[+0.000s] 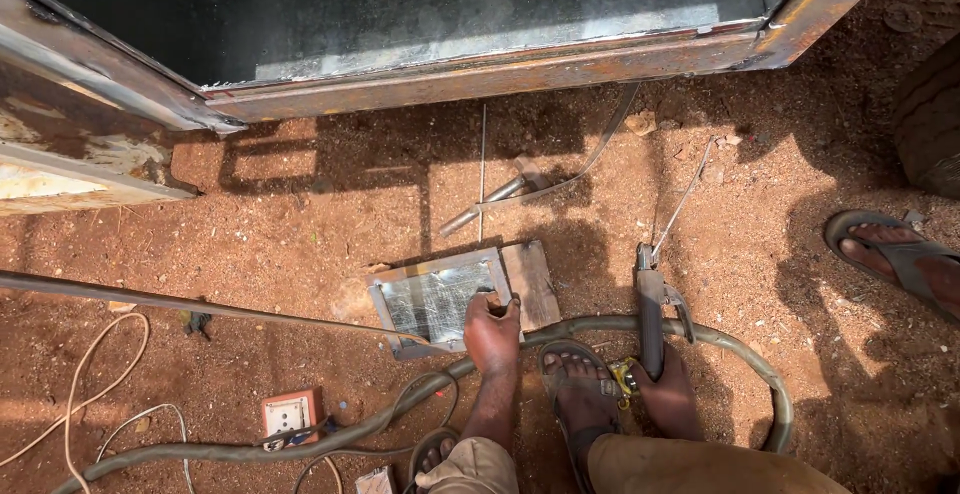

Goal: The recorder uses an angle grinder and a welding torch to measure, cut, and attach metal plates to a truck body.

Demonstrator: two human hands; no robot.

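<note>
The left hand (491, 334) is gripping the right edge of a flat rectangular metal frame (432, 300) lying on gritty red soil (300, 244) at centre. At 3 o'clock from it, the right hand (668, 394) is closing around a welding electrode holder (651, 309) carrying a thin rod (683, 199).

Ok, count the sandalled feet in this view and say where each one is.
3. One foot stands between the person's hands on the hose; a second, mostly hidden, shows toes at the bottom edge by the left arm; a third, another person's, is at the right edge. Others may lie out of frame.
</note>
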